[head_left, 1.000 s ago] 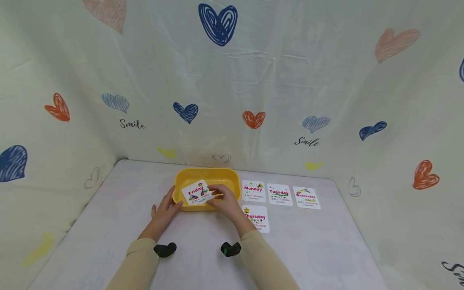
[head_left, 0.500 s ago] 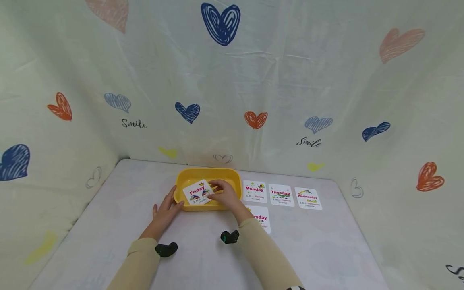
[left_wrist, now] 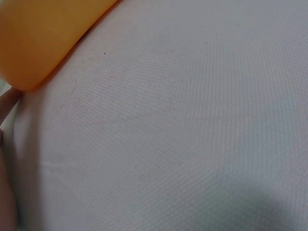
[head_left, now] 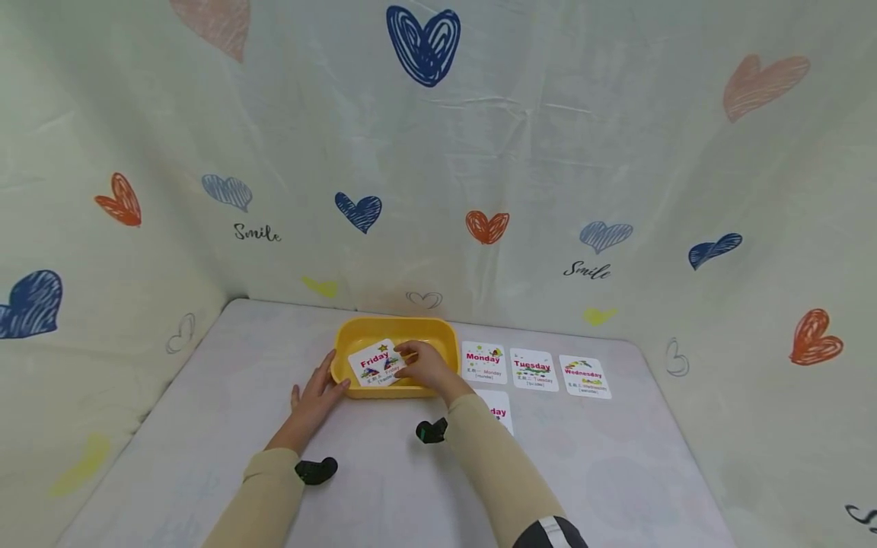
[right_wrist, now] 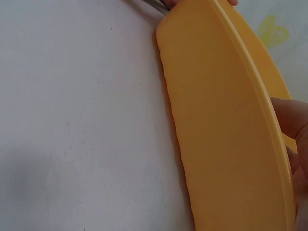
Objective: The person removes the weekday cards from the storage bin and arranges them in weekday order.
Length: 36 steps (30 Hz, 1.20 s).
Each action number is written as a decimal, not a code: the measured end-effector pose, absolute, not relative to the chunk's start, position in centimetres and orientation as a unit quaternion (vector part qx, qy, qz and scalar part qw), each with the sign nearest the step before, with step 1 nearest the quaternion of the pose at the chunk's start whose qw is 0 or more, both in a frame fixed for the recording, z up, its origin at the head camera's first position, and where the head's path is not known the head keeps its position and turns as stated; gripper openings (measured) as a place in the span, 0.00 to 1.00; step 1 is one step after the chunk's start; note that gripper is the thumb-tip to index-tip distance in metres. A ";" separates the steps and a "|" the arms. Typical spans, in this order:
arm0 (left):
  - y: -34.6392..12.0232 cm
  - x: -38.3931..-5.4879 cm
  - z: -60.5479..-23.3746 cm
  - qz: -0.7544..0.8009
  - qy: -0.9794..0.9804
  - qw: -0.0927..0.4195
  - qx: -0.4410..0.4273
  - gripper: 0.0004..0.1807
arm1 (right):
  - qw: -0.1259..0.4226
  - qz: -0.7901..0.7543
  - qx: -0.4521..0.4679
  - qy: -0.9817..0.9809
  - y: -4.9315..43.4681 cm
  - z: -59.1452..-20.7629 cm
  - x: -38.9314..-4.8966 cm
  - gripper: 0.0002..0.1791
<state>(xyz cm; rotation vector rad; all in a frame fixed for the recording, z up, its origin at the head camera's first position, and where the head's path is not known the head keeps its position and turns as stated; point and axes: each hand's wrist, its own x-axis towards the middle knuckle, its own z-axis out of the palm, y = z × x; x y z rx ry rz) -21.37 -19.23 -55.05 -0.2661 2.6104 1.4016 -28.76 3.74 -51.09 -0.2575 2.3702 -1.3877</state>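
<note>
A yellow plastic tray stands at the back of the table, and inside it the white Friday card lies at a slant. My right hand reaches over the tray's front right, thumb and fingertips bent at the card's right edge; I cannot tell whether they pinch it. In the right wrist view the bent fingers go behind the tray's near wall. At the tray's left front corner my left hand touches the wall with extended fingers, thumb along the front. The left wrist view catches a fingertip by the tray's corner.
Right of the tray lie the Monday card, Tuesday card and Wednesday card in a row. Below Monday, another card is partly hidden by my right arm. A curtain printed with hearts rises behind the table.
My right thumb has slid up from the Friday card's lower right edge, and the right forearm has swung forward, covering more of the Thursday card. The Friday card and left hand stay put.
</note>
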 end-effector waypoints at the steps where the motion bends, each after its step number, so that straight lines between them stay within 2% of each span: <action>1: -19.2 -21.4 -55.1 0.469 0.875 0.082 -0.090 0.45 | 0.192 -0.488 -0.092 0.847 3.7 -51.2 -28.8 0.24; 20: -19.2 -21.6 -55.2 0.463 0.878 0.081 -0.092 0.44 | 0.241 -0.474 -0.069 0.844 3.3 -52.2 -30.6 0.24; 36: -19.2 -21.5 -55.2 0.470 0.874 0.082 -0.090 0.44 | 0.226 -0.407 -0.089 0.881 2.7 -53.1 -31.7 0.27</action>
